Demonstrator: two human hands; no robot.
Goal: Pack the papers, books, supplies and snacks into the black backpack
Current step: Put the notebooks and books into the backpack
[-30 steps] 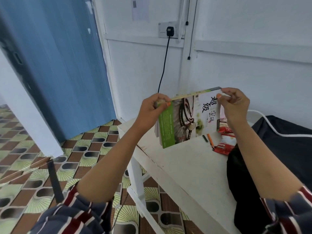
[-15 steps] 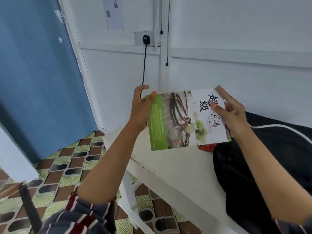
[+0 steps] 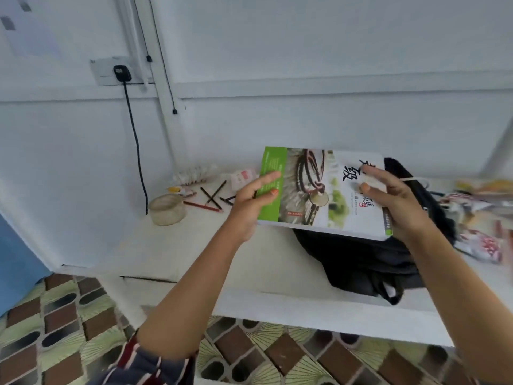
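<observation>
A paperback book (image 3: 322, 190) with a green band down its left side and large black characters on a white right side is held face up, almost level, just right of the frame's centre. It hovers over the upper left part of the black backpack (image 3: 361, 259), which lies slumped on a white table (image 3: 194, 259) at centre right.

The left hand (image 3: 255, 198) grasps the book's left edge, its thumb pressed on the green band and a finger lying along the cover. The right hand (image 3: 394, 201) grasps the right edge, thumb and forefinger spread on top of the cover and the other fingers hidden beneath.

The backpack's opening cannot be seen; the book and right hand cover that part of it.

The step in hand seems to be getting this book into the bag. To do it well, one hand would likely need to let go and hold the opening wide while the other tips the book so a narrow edge goes in first, sliding flat against the bag's back panel so that room stays for the rest.

At centre left on the table lie scattered pencils (image 3: 213, 195) and a squat glass jar (image 3: 167, 209). Blurred snack packets (image 3: 477, 218) sit at the right edge of the frame, just beside the backpack. Patterned floor tiles (image 3: 55, 329) fill the lower left.
</observation>
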